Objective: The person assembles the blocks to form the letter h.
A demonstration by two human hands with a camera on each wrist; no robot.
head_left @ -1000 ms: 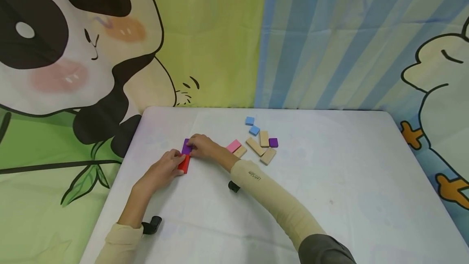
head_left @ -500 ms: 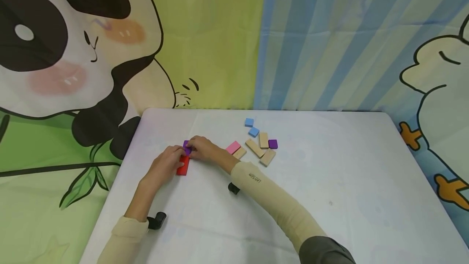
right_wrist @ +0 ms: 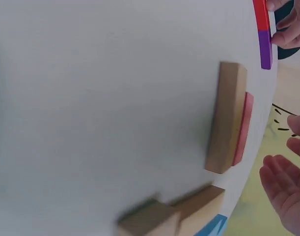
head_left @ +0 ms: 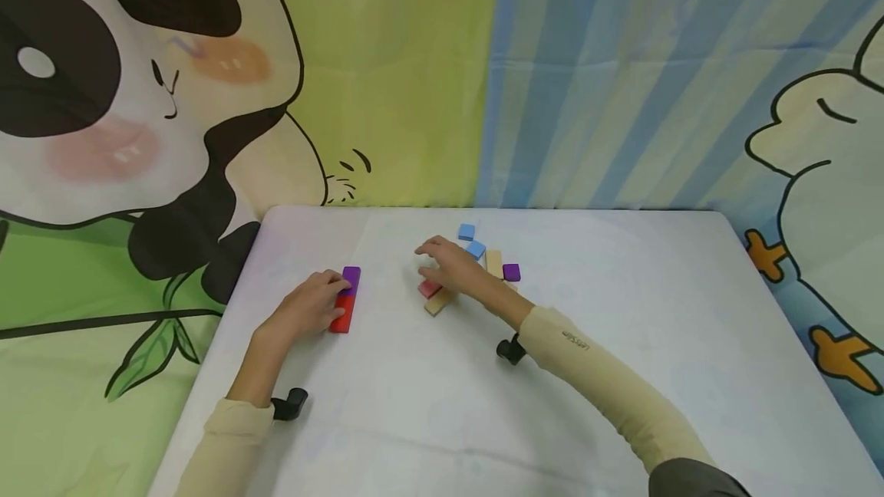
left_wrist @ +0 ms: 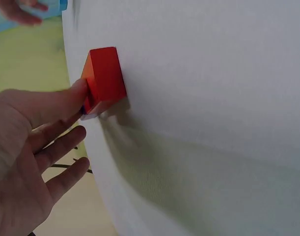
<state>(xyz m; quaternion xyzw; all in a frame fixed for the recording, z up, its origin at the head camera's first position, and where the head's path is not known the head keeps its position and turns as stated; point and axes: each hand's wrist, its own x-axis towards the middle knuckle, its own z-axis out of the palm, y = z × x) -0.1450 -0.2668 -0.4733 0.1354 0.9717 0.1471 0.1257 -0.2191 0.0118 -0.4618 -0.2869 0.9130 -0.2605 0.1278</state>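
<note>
My left hand [head_left: 307, 303] is at a red block [head_left: 343, 315] and a purple block [head_left: 351, 279], which lie end to end in one line on the table's left side. Its thumb touches the red block and a fingertip the purple one. In the left wrist view the thumb of the left hand [left_wrist: 32, 132] lies against the red block's side, the other fingers spread. My right hand [head_left: 452, 263], loosely bent and holding nothing, hovers over a pink block [head_left: 429, 289] beside a plain wooden block [head_left: 438, 302]. The right wrist view shows the right hand [right_wrist: 289, 189] apart from both.
Two light blue blocks [head_left: 466, 232], more plain wooden blocks [head_left: 494, 263] and a small purple block [head_left: 511, 272] lie beyond and right of my right hand. The white table [head_left: 621, 343] ends at a printed cloth backdrop [head_left: 394, 83].
My right hand has left the purple block and moved right, over the pink block. The purple block now lies against the red block's end, and my left hand stays by them.
</note>
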